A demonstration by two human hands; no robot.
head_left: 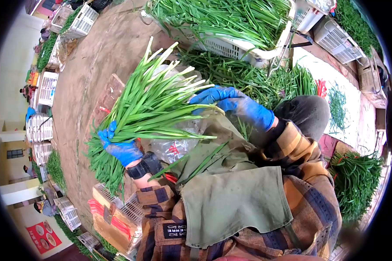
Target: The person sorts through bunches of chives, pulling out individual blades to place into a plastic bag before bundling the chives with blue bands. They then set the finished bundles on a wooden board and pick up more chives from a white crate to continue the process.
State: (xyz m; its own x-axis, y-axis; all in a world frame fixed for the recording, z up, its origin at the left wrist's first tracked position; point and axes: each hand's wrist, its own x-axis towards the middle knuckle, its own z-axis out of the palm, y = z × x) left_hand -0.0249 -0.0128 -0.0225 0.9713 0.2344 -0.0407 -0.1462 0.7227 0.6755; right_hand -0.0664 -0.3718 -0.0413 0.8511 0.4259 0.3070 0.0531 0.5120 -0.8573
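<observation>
My left hand [121, 147], in a blue glove, is wrapped round a large bunch of long green stalks [150, 102]. The bunch fans out, its pale cut ends up and to the right and its leaves hanging down at the left. My right hand [235, 103], also gloved in blue, is at the right side of the bunch, fingers bent together round a stalk with a yellowish end [211, 107]. A few loose leaves [204, 164] lie across the green apron [235, 195] on my lap.
A white crate [257, 54] heaped with green stalks stands ahead, with more stalks [244, 80] below it. Tied bundles [355, 182] lie at the right. A box with red strips [113, 217] is at lower left. Crates and people line the far left.
</observation>
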